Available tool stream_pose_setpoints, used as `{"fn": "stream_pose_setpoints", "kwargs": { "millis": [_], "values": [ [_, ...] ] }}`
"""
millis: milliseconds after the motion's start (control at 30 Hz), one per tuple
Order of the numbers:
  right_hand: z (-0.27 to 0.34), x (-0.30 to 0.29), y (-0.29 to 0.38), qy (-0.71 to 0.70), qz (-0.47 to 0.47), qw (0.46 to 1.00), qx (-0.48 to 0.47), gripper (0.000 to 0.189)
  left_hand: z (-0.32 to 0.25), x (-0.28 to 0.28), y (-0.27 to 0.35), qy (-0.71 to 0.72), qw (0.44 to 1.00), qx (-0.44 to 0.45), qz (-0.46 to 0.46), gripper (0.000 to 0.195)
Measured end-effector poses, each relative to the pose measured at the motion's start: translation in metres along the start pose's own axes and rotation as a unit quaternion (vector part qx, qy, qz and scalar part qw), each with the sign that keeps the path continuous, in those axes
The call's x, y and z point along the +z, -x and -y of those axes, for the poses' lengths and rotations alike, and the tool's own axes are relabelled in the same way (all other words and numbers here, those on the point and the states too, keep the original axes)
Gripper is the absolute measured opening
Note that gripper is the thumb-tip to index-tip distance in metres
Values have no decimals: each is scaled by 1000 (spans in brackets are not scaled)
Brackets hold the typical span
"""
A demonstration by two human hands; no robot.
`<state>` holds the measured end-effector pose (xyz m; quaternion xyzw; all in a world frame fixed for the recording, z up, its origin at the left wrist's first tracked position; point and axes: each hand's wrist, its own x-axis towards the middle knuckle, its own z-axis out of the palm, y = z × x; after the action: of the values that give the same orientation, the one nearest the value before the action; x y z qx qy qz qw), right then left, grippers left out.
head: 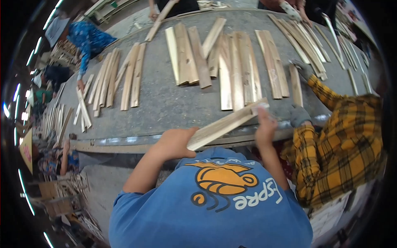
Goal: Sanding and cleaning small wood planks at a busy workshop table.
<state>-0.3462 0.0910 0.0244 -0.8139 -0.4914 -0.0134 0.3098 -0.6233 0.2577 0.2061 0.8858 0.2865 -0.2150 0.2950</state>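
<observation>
A wooden slat (223, 127) slants across in front of me, over the near edge of the worktable, its right end higher in the view. My left hand (178, 142) grips the slat's left end, thumb on the near side. At the other end my right hand (266, 125) is closed, blurred by motion; something small and whitish shows at its fingertips against the wood, too unclear to name. Just beyond the slat lies a row of slats (237, 71), mixed pale and brown. Farther back and left of that row rests another group of slats (186, 55).
The large grey worktable (152, 114) has a worn near edge (124, 140). Close on my right, a co-worker in a plaid shirt (344, 139) handles a slat (296, 85) with gloved hands. More slats (105, 82) lie left, near a co-worker's blue sleeve (84, 60). Others stand across the table.
</observation>
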Motion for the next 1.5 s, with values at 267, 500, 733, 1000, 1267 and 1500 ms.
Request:
{"fn": "stream_pose_setpoints", "kwargs": {
  "millis": [267,500,733,1000,1267,1500],
  "values": [
    [-16,24,5,4,-2,998,57,42,-8,-6,2,-15,1000,-16,18,83],
    [-47,27,1,-105,24,989,98,36,-10,-5,2,-6,1000,26,13,83],
    [13,-1,2,-89,126,984,85,42,-6,-7,4,29,999,36,5,77],
    [35,-9,26,-122,92,984,-92,45,-10,-24,8,103,993,-9,64,77],
    [58,-15,3,-175,89,971,137,46,22,-18,-1,54,996,73,14,80],
    [78,-10,20,-70,28,995,-70,47,38,-13,-6,131,988,74,46,89]
  ]
}}
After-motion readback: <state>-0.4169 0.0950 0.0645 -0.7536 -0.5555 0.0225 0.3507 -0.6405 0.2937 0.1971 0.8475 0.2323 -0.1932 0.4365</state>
